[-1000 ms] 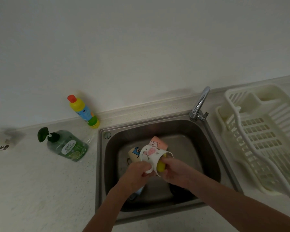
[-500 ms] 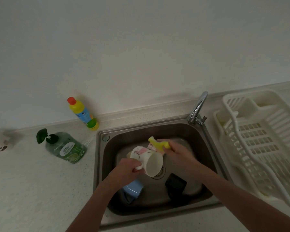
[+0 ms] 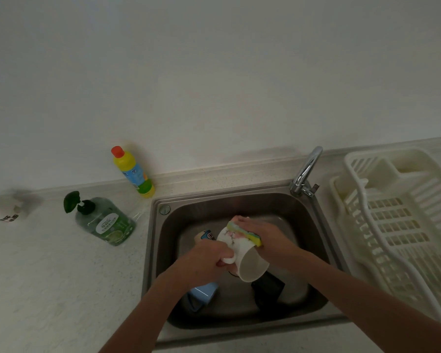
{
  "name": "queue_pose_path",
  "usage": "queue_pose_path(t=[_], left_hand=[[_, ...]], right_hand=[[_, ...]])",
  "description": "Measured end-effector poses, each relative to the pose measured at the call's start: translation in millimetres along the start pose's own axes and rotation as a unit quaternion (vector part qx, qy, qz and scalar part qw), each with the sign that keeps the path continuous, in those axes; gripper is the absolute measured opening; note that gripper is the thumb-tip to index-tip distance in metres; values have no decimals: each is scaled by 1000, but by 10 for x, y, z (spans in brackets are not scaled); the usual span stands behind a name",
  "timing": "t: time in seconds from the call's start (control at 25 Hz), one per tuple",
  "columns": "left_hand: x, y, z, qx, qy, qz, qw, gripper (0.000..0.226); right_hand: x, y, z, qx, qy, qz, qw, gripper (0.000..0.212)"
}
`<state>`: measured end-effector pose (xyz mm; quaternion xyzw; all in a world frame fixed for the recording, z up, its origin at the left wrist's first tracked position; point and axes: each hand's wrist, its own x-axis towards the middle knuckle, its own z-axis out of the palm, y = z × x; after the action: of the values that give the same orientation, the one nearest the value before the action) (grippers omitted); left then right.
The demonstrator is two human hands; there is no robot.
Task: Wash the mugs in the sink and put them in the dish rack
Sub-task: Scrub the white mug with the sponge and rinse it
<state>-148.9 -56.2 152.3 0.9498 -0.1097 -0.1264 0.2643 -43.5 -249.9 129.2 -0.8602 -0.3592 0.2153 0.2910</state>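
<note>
Over the steel sink my left hand grips the handle of a white mug with pink pictures, held on its side with the mouth towards me. My right hand holds a yellow-green sponge pressed on the mug's outer wall. Below in the basin lie a cream mug with a blue print, a light blue mug and a black mug. The white dish rack stands on the counter to the right of the sink, with nothing visible in it.
The chrome tap rises at the sink's back right corner. On the counter to the left stand a green soap pump bottle and a yellow bottle with a red cap. A white object sits at the far left.
The sponge came out of the mug and away from it, and now my right hand presses it on the mug's outer side. The mug's mouth has turned more towards me.
</note>
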Motion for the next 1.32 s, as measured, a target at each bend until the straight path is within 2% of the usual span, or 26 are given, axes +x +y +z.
queue_pose_path(t=[0.12, 0.24, 0.28, 0.36, 0.4, 0.44, 0.52, 0.56, 0.6, 0.68, 0.8, 0.92, 1.0, 1.08, 1.12, 1.16, 1.24, 1.32], left_hand=[[-17, 8, 44, -7, 2, -8, 1000, 18], [-61, 94, 78, -71, 21, -37, 997, 23], [-58, 139, 100, -93, 36, -60, 993, 23], [-38, 224, 173, -169, 118, -133, 969, 11], [-24, 275, 200, -236, 159, -187, 940, 9], [0, 308, 236, -319, 179, -242, 898, 18], [56, 382, 292, -501, 178, -326, 782, 26], [78, 416, 300, -556, 165, -354, 734, 25], [95, 441, 304, -583, 156, -370, 706, 25], [85, 486, 296, -616, 173, -366, 676, 26], [38, 501, 289, -607, 226, -336, 684, 30], [24, 525, 305, -549, 242, -311, 736, 34], [30, 533, 326, -511, 224, -303, 773, 32], [37, 529, 334, -480, 200, -299, 800, 29], [39, 531, 330, -476, 201, -299, 802, 27], [40, 530, 331, -485, 211, -301, 793, 26], [35, 494, 338, -538, 242, -308, 746, 26], [16, 435, 341, -574, 265, -317, 707, 25]], right_hand=[[-36, 25, 34, -20, 20, -15, 999, 62], [-73, -8, 9, -43, 36, -33, 998, 68], [-78, -20, -7, -52, 43, -36, 997, 69], [-86, -41, -16, -66, 62, -39, 995, 69], [-92, -56, -9, -67, 73, -42, 994, 71], [-100, -70, 7, -68, 89, -50, 992, 73], [-121, -71, 63, -84, 119, -82, 986, 78], [-127, -76, 78, -91, 125, -93, 984, 79], [-121, -71, 83, -94, 126, -101, 982, 79], [-111, -85, 75, -99, 100, -113, 984, 83], [-129, -109, 68, -135, 54, -120, 982, 94], [-235, -197, 20, -181, 17, -135, 974, 85], [-250, -271, -28, -225, 12, -166, 960, 79], [-182, -311, -50, -254, 12, -169, 952, 87], [-144, -318, -61, -234, 16, -150, 961, 93], [-121, -318, -86, -177, 18, -111, 978, 102], [-115, -288, -150, 15, 12, -14, 1000, 112], [-200, -251, -129, 142, 17, 8, 990, 99]])
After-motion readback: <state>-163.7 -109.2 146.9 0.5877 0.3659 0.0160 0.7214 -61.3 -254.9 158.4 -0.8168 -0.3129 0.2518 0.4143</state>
